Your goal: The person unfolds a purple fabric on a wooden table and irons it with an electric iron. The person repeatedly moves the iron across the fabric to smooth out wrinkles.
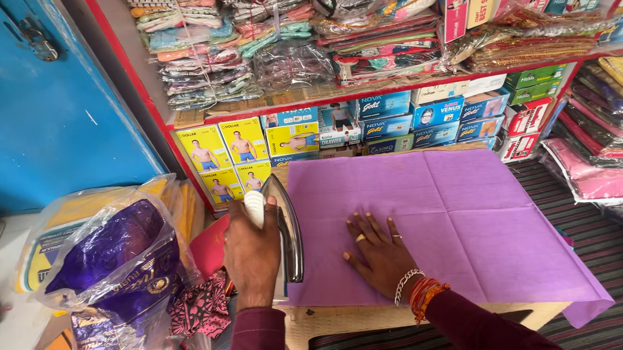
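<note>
A purple cloth (pixel 462 210) lies spread flat over a small low table (pixel 333 321), with fold creases across it. My left hand (pixel 250 255) grips the white handle of a metal clothes iron (pixel 288 226), which stands tilted on its side at the cloth's left edge. My right hand (pixel 381 255) rests flat, palm down and fingers spread, on the cloth near its front left part. That hand wears rings and bracelets at the wrist.
Red shelves (pixel 364 94) behind the table hold stacked boxes (pixel 422 116) and plastic-wrapped garments (pixel 290 45). A blue door (pixel 38 104) stands at the left. Plastic bags with purple and yellow packs (pixel 110 271) pile up to the left. More wrapped fabric (pixel 602 153) is stacked at right on a striped floor mat.
</note>
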